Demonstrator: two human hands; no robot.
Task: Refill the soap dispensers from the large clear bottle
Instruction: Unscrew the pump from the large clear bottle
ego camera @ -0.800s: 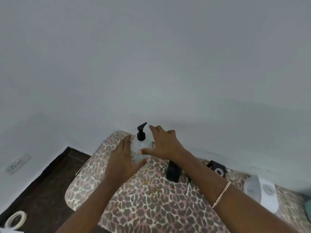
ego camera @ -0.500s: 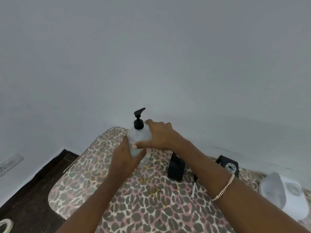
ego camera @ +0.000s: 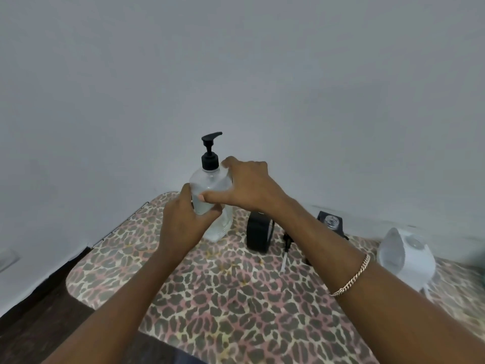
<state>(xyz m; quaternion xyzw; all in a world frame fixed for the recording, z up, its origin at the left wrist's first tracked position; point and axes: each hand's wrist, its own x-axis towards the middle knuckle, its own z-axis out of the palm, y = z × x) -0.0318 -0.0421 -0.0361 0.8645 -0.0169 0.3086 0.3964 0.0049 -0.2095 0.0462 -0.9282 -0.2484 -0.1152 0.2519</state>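
Both hands hold the large clear bottle, which stands upright at the far left of a leopard-print board. The left hand grips its lower body from the near side. The right hand wraps its shoulder, thumb across the front, fingers just beside the black pump. Whether its base touches the board is unclear. Right of it stands a black dispenser. A loose pump head with tube lies beside that, and a second black dispenser with an open neck stands by the wall. A white dispenser sits further right. A chain bracelet circles the right wrist.
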